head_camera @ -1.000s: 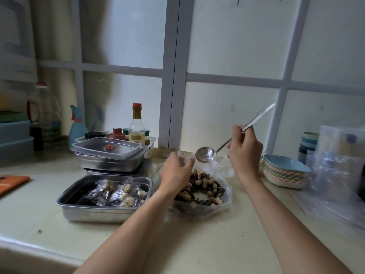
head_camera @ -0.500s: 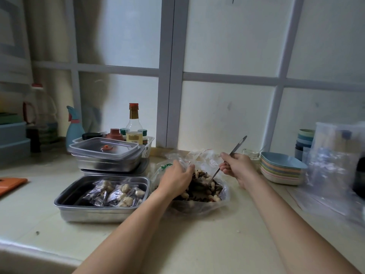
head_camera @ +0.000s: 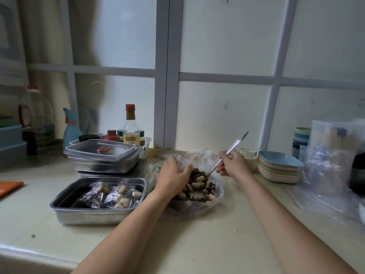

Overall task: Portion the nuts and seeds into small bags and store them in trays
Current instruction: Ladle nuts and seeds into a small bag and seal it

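Spoon (head_camera: 233, 150) lowered from raised position; bowl now buried in nut and seed mix (head_camera: 197, 184) inside large clear bag (head_camera: 216, 196) on counter (head_camera: 217, 244). Handle held by right hand (head_camera: 234, 165), fingers curled round it. Left hand (head_camera: 173, 175) fingers curled on clear plastic (head_camera: 182, 162) at bag mouth; small bag or large bag's rim cannot be told.

Risks:
- overfilled scoop spilled on lift
- limp mouth collapsed if grip slackened
- thin plastic torn by spoon edge

Filled small bags (head_camera: 118, 194) laid in open tray (head_camera: 65, 202) just beside.

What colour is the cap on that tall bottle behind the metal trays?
The bottle cap is red, above a gold-brown neck wrap; the head view shows it best.
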### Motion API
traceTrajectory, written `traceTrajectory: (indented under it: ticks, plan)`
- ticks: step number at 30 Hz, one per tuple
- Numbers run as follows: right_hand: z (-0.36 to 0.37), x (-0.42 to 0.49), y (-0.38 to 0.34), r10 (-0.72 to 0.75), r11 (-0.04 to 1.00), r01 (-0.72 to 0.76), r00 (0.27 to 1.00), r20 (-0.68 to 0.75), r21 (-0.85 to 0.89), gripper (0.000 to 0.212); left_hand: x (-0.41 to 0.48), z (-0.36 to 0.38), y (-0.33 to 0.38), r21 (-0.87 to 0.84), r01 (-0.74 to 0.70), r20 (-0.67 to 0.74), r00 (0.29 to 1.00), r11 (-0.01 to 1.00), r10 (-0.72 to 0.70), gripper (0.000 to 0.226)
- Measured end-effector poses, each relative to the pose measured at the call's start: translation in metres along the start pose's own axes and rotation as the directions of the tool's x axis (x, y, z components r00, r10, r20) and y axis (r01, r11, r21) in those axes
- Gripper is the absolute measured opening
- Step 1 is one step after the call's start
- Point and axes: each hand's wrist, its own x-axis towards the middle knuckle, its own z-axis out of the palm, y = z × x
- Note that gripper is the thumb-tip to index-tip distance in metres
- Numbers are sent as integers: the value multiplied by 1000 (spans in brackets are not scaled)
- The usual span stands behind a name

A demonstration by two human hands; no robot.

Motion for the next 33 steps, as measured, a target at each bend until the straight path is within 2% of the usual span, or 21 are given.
traceTrajectory:
  ticks: [5, 8, 12, 20, 26, 33]
  plan:
    - [-2, 0, -1, 70, 997, -69, 997, -23, 41, 19, 1, -2, 0, -4, -7, -16, 1000, 1000, 7, 36]
    - [-5, -4, -12, 34, 999, -32, 996, -79, 20, 19, 1, -3, 0, 57, -23, 4, 1000, 998, 22, 29]
    - [-8, -9, -28, -31, 999, 28, 988, -149, -21, 21, -2, -4, 1, 148, -85, 98, 993, 985, 70, 27]
    - [-14, -5, -29, -8, 1000, 9, 965, -264, 1, 25, 0, -1, 0, 181, -140, 147, 983, 973, 114, 44]
    - [-13, -4, -30, 34, 998, -23, 974, -225, 52, 25, -3, 0, 3, 214, -218, 202, 963, 952, 176, 45]
    - [-11, -9, -35, -25, 999, 31, 989, -147, 40, 25, -1, 1, 2, 227, -258, 233, 951, 939, 204, 40]
